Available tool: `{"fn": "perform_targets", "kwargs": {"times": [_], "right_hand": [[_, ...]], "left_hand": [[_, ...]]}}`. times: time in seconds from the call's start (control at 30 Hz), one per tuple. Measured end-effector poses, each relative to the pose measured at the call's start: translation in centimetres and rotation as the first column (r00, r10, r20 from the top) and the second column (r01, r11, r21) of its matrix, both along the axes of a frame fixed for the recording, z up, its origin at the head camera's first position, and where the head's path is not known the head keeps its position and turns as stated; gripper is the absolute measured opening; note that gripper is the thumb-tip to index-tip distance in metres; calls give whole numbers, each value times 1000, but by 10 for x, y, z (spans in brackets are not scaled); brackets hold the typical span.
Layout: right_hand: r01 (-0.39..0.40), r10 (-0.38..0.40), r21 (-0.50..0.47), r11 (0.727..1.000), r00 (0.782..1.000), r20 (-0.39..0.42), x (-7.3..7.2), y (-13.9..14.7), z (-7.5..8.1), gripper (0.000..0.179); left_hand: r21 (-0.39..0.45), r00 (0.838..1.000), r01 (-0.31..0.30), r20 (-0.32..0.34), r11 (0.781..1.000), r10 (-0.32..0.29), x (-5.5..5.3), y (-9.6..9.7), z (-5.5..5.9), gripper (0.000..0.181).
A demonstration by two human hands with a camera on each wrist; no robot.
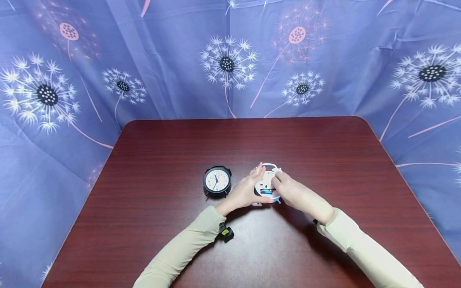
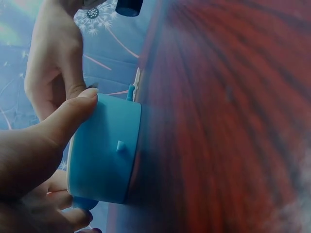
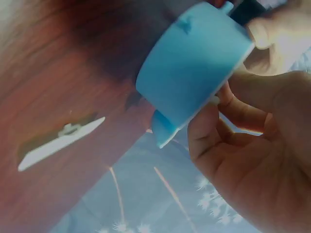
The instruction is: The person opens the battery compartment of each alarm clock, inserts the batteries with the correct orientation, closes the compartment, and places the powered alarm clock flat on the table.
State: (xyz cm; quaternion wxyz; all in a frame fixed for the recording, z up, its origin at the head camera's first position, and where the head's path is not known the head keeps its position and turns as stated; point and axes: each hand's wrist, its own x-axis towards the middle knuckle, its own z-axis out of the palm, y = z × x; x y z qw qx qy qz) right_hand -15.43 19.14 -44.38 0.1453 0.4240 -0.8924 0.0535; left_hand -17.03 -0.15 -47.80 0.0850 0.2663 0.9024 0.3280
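Observation:
A light-blue alarm clock (image 3: 194, 68) lies face down on the table, its white back (image 1: 265, 180) facing up. A blue battery (image 1: 266, 191) shows in the opening on that back. My left hand (image 1: 248, 190) grips the clock from the left, thumb (image 2: 77, 109) on the near side and fingers around the far side. Over the right part of the back, my right hand (image 1: 291, 190) has its fingers bent in at the battery's end; I cannot tell whether they pinch it. A thin white battery cover (image 3: 63, 144) lies on the table beside the clock.
A black alarm clock (image 1: 217, 181) with a white dial lies face up to the left of my left hand. The dark red wooden table (image 1: 173, 148) runs back to a blue curtain (image 1: 173, 60) with dandelion prints. A small dark wrist camera (image 1: 226, 232) hangs under the left sleeve.

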Motion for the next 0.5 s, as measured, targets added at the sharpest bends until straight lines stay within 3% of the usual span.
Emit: {"fn": "perform_targets", "kwargs": {"times": [0.1, 0.23, 0.4, 0.5], "right_hand": [[-36, 41, 51, 998, 993, -113, 0, 1, -2, 20], [-17, 14, -88, 996, 999, -41, 1, 6, -3, 17], [164, -158, -238, 957, 987, 43, 12, 6, 1, 12], [294, -253, -249, 923, 950, 185, 23, 1, 9, 4]], "left_hand": [[-2, 1000, -5, 1, 1000, 5, -1, 0, 0, 103], [-10, 1000, -8, 6, 1000, 9, 0, 1, -1, 105], [-25, 1000, -14, 11, 1000, 14, 2, 2, 0, 105], [-36, 1000, -17, -1, 999, 17, 2, 2, 2, 105]]}}
